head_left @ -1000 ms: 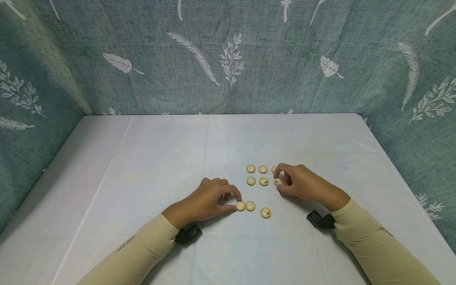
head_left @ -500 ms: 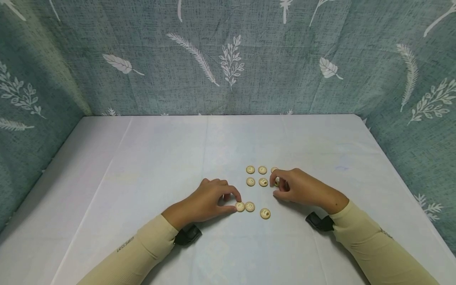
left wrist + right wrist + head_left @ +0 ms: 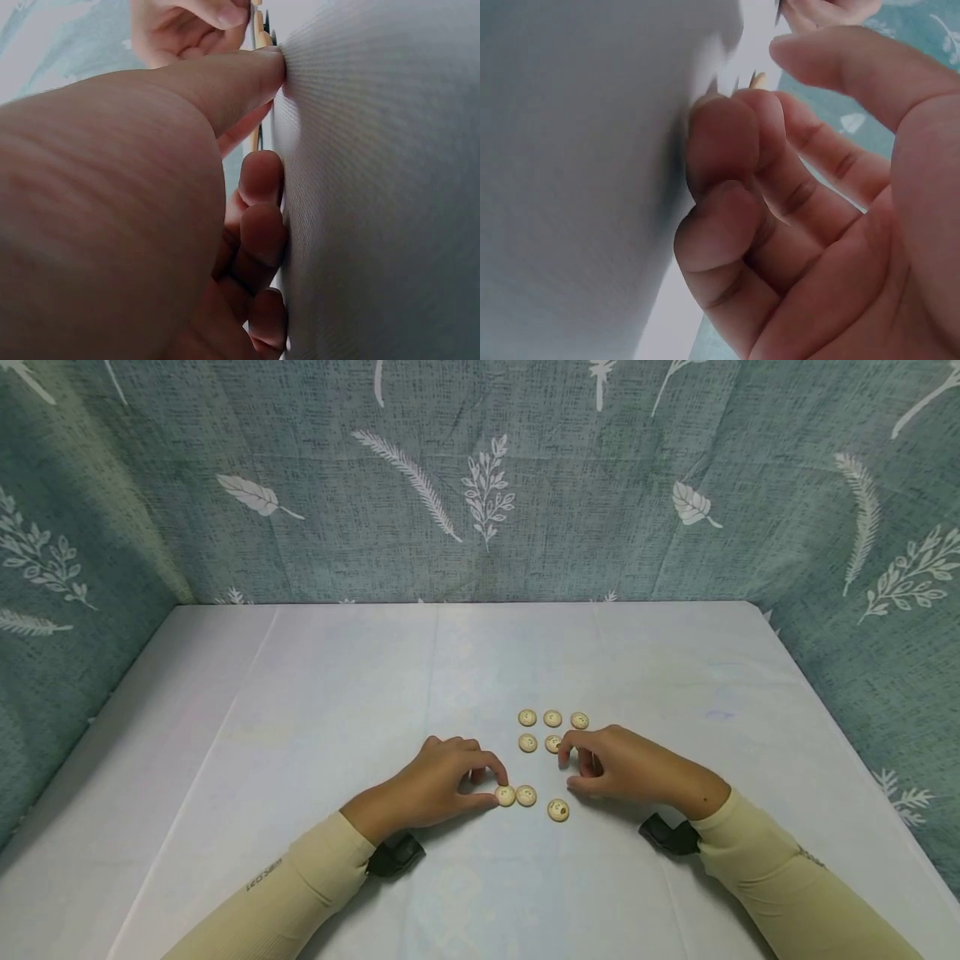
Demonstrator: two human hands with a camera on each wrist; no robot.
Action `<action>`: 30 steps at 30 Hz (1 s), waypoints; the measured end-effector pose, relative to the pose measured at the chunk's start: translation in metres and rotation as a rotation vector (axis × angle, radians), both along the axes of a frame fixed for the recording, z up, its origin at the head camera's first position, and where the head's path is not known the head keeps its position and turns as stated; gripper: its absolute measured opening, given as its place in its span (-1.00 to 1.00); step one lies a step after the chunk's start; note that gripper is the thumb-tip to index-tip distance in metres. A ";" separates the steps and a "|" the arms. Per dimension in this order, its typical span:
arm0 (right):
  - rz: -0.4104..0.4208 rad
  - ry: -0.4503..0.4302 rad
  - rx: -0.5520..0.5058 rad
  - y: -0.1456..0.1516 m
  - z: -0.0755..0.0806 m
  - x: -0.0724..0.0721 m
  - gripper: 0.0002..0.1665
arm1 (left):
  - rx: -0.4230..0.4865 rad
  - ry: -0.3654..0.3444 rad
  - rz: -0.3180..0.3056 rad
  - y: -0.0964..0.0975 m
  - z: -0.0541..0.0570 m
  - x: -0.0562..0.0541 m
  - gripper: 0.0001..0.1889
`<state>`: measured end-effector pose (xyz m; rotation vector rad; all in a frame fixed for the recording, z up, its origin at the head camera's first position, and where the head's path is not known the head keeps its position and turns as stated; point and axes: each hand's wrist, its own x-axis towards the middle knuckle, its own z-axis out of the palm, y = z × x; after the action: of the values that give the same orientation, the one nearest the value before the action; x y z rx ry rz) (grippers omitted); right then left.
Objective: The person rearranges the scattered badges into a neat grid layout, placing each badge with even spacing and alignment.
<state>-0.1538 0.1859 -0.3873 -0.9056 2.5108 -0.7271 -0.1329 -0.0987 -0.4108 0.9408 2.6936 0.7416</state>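
My left hand pinches the edges of a round, pale wooden button between thumb and forefinger on the white cloth. A second button lies right against it. A darker-marked button sits a little further right, on its own. My right hand hovers just above that one and to its right, thumb and forefinger apart with nothing between them. In the right wrist view its thumb stands away from the loosely curled fingers. The right hand hides the button at the right end of the near back row.
Behind the hands, buttons lie in two short rows; the far row holds a left button, a middle button and a right button. A green leaf-patterned curtain borders the white tabletop at the back and sides.
My right hand has let go of the right button of the nearer back row and drawn toward me and slightly left. My left hand stays on its button.
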 end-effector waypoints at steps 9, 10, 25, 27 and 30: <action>0.079 -0.047 -0.020 -0.004 0.002 0.005 -0.80 | -0.002 0.011 -0.005 0.000 -0.001 0.000 -0.82; 0.086 -0.049 -0.023 -0.004 0.002 0.006 -0.80 | -0.001 0.012 -0.004 0.000 -0.001 0.000 -0.82; 0.153 -0.022 0.014 -0.012 0.000 0.015 -0.76 | 0.000 0.005 -0.002 0.000 0.000 0.000 -0.82; 0.153 -0.021 0.019 -0.013 0.000 0.016 -0.75 | 0.000 0.010 -0.003 0.000 0.000 0.000 -0.82; 0.156 -0.025 0.023 -0.012 -0.001 0.016 -0.75 | 0.002 0.014 -0.004 0.000 0.000 0.000 -0.83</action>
<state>-0.1379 0.1735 -0.3882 -1.0641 2.3898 -0.6543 -0.1329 -0.0991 -0.4110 0.9550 2.7030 0.7393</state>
